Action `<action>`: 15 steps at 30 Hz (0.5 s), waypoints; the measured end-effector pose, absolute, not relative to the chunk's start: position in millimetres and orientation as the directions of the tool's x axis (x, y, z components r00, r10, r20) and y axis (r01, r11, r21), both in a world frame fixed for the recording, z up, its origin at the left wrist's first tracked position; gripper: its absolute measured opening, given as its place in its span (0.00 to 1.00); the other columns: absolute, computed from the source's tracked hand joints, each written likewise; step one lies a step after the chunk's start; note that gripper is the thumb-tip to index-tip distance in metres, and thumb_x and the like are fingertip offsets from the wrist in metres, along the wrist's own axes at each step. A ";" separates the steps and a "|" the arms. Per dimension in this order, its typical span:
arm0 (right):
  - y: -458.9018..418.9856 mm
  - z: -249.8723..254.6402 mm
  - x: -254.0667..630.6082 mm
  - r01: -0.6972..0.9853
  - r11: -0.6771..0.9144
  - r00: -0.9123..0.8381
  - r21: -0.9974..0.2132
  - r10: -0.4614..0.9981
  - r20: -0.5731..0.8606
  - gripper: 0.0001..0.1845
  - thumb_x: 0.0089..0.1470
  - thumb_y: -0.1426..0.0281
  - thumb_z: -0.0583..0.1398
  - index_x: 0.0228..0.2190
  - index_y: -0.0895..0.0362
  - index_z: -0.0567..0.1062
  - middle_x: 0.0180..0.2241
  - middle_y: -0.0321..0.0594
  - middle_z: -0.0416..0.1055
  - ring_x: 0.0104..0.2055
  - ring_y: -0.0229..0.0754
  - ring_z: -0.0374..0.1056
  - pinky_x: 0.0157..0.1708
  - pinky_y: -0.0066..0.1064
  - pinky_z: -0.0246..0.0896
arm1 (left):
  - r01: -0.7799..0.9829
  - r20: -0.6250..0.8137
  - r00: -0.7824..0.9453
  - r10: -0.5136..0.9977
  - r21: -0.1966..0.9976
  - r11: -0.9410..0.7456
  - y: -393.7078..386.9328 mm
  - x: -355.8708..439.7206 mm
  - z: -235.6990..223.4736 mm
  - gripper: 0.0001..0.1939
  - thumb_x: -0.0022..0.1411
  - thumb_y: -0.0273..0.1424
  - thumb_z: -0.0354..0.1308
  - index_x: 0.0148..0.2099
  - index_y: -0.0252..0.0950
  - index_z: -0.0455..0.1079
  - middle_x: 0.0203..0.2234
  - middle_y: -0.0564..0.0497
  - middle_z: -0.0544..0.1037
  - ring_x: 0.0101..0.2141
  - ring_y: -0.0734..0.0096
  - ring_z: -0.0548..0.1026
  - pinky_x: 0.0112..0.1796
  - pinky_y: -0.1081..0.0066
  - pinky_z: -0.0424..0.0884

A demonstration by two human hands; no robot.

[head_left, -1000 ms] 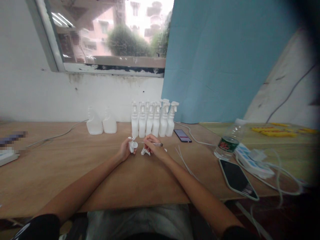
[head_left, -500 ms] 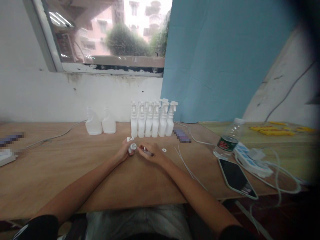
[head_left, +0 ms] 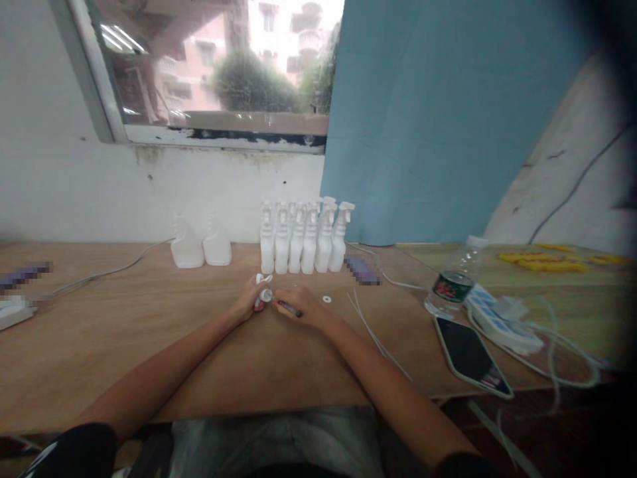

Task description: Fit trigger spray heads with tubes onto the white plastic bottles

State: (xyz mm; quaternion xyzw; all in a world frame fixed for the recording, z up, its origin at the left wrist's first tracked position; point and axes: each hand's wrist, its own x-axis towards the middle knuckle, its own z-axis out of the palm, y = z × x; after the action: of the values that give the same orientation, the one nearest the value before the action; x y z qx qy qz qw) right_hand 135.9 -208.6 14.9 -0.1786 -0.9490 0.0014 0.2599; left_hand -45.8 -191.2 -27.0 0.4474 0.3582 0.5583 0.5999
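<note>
Table (head_left: 249, 372): bare brown wood on the near side of both grips.
Phone (head_left: 472, 355): lies flat, well to the right of the right grip and nearer the wearer, its long axis slanting away to the left.
Tubes (head_left: 371, 332): thin and white, right of the right grip, running away to the left.
Tool (head_left: 290, 308): slim, pinched in the right grip (head_left: 301, 305), its long axis slanting, dark end near and right, other end toward the spray head; contact there cannot be told.
Spray head (head_left: 266, 296): white, in the left grip (head_left: 250, 299), whose fingers are closed around it; its round collar faces right, toward the right grip; its long axis is too small to read surely.
Ring (head_left: 327, 299): white, flat, just right of the right grip.
Bottle (head_left: 452, 285): clear, upright, well right of the right grip.
Spray bottles (head_left: 303, 249): white, upright, clustered beyond both grips.
Jugs (head_left: 202, 249): two, white, upright, beyond the left grip and to its left.
</note>
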 end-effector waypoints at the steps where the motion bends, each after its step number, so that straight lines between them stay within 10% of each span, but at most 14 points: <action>1: -209.2 16.3 136.5 0.326 0.939 -0.807 -0.109 0.337 0.486 0.06 0.57 0.73 0.54 0.29 0.55 0.69 0.28 0.37 0.71 0.29 0.39 0.64 0.31 0.27 0.54 | -0.334 0.081 0.104 0.991 0.942 -0.042 -191.4 -45.7 -26.4 0.16 0.48 0.35 0.64 0.30 0.36 0.57 0.11 0.62 0.64 0.08 0.85 0.57 0.11 0.81 0.40; 15: -208.0 10.7 134.5 0.345 0.933 -0.780 -0.101 0.345 0.523 0.02 0.52 0.74 0.56 0.30 0.56 0.69 0.29 0.38 0.68 0.32 0.41 0.62 0.35 0.30 0.55 | -0.223 0.153 0.061 0.986 0.965 -0.136 -193.5 -44.1 -25.6 0.15 0.50 0.37 0.63 0.30 0.37 0.59 0.12 0.59 0.65 0.08 0.83 0.57 0.10 0.81 0.43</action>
State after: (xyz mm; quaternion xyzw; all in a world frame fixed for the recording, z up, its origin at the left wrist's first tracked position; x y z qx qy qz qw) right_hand 134.5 -208.0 10.7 -0.1828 -0.9433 -0.0003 0.2769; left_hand -44.1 -193.5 -25.6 0.4963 0.3845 0.5670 0.5333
